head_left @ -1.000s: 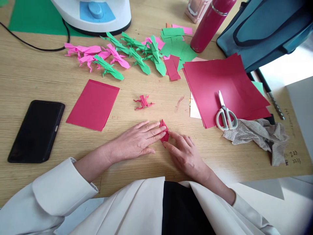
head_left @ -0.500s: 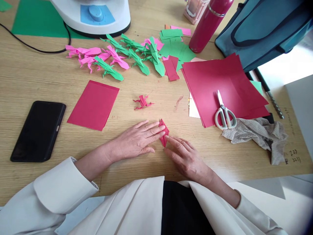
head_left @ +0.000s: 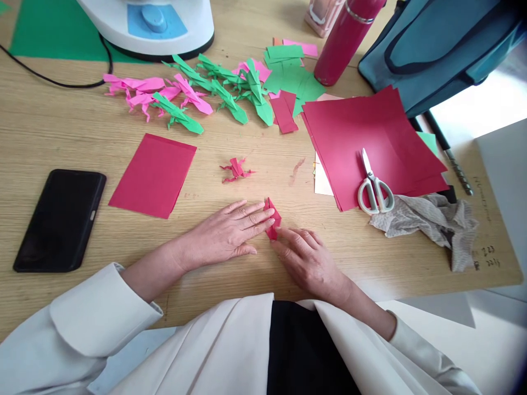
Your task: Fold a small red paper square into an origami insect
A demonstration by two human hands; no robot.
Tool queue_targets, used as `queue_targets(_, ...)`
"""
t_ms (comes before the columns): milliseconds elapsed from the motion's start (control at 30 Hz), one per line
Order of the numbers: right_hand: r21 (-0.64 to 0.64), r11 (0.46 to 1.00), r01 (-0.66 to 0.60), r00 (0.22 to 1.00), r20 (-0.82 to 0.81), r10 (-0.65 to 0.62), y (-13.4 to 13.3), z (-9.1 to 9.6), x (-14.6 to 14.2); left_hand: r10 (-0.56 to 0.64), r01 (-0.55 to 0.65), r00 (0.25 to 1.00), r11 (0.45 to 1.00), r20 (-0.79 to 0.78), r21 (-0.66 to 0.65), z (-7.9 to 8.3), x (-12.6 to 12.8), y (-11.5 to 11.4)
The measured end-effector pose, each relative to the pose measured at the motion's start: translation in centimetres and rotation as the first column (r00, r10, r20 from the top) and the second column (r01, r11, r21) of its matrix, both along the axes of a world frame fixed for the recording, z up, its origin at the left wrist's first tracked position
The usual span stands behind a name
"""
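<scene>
A small, narrow piece of folded red paper (head_left: 274, 218) lies on the table in front of me. My left hand (head_left: 224, 230) rests flat with its fingers stretched out, the fingertips pressing on the paper's left side. At the paper's lower tip, my right hand (head_left: 307, 258) has its thumb and index finger closed on the edge; that end is partly hidden by the fingers. Just beyond my left fingertips sits a small red origami frog (head_left: 236, 169) with thin, spread legs.
Red sheets (head_left: 153, 174) lie left, beside a black phone (head_left: 60, 219). On the right, scissors (head_left: 373, 189) rest on a larger red stack (head_left: 346, 131) near a crumpled cloth (head_left: 432, 225). Green and pink folded figures (head_left: 177, 115), a red bottle (head_left: 348, 41) and a blue bag (head_left: 432, 49) stand farther back.
My right fingers have closed over the paper's lower tip, and less of that end shows. The left hand stays pressed on the paper. The whole view has shifted slightly.
</scene>
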State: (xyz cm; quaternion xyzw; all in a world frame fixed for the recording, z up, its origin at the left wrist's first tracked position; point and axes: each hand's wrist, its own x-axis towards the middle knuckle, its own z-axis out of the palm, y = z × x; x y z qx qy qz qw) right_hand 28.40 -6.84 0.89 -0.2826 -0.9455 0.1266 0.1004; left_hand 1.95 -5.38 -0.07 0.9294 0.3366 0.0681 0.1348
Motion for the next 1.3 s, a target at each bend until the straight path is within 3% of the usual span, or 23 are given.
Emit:
queue_targets(300, 0.007, 0.994, 0.109, 0.994, -0.010, -0.109, 1.0, 0.3, 0.0, -0.014, 0.015, 0.999, 1.000, -0.051, 0.009, 0.1, 0.1, 0.0)
queue_targets(600, 0.040, 0.999, 0.008, 1.000, 0.002, -0.008, 0.7, -0.4, 0.0, 0.003, -0.001, 0.997, 1.000, -0.073, 0.027, 0.2, 0.3, -0.2)
queue_targets(833, 0.057, 0.996, -0.067, 0.996, -0.053, 0.070, 0.6, 0.4, 0.1, 0.013, -0.009, 0.994, 0.999, -0.106, 0.037, 0.5, 0.6, -0.5)
queue_targets(1100, 0.024, 0.998, -0.056, 0.996, -0.069, 0.058, 0.3, 0.1, 0.3, 0.017, -0.014, 0.992, 1.000, -0.126, 0.026, 0.5, 0.6, -0.6)
queue_targets(1300, 0.070, 0.997, -0.038, 0.998, -0.041, 0.041, 0.2, -0.4, 0.0, 0.014, -0.011, 0.993, 0.999, -0.117, 0.033, 0.1, 0.5, -0.8)
